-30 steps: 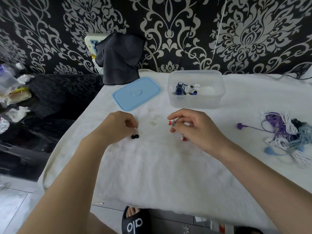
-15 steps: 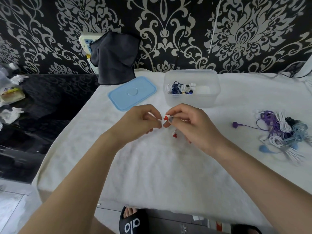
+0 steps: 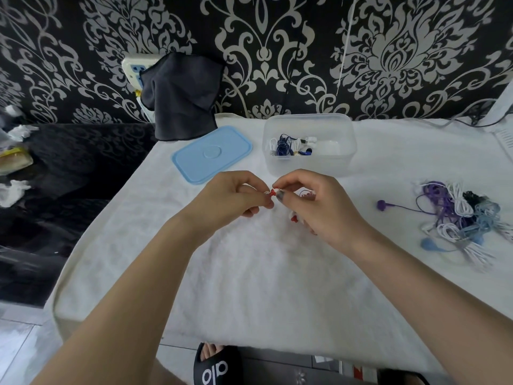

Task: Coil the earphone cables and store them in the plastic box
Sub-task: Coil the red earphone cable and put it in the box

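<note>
Head view, mid-frame: we pinch a red-and-white earphone (image 3: 273, 192) between our left hand (image 3: 233, 197) and right hand (image 3: 319, 202), fingertips meeting. Above them sits the plastic box (image 3: 309, 165) with coiled cables inside; loose cables (image 3: 466, 215) lie far right.

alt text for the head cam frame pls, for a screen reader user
Two hands, left hand and right hand, pinch a small red and white earphone over a white cloth-covered table. Behind them stand an open clear plastic box with coiled earphones inside and its blue lid; a tangle of earphone cables lies to the right.
</note>
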The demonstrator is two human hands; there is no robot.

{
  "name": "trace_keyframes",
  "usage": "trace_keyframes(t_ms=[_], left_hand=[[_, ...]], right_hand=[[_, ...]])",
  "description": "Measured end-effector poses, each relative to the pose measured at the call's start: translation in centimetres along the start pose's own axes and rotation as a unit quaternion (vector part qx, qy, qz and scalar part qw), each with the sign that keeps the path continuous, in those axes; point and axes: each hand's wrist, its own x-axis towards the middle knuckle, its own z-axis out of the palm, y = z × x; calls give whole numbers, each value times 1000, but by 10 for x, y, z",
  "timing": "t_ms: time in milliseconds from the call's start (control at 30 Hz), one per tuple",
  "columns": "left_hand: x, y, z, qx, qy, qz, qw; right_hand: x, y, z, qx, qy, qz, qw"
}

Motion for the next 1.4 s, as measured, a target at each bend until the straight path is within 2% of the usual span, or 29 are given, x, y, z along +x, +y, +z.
trace_keyframes(t_ms=[300, 667, 900, 1400], left_hand=[[-1, 2, -1, -24, -10, 3, 1000], [1, 0, -1, -32, -17, -5, 999], [2, 0, 0, -49, -18, -8, 999], [7, 3, 9, -79, -22, -11, 997]], right_hand=[[1, 4, -1, 8, 16, -23, 1000], [-1, 8, 2, -58, 38, -89, 994], [0, 10, 3, -53, 70, -85, 993], [-1, 4, 0, -38, 84, -53, 994]])
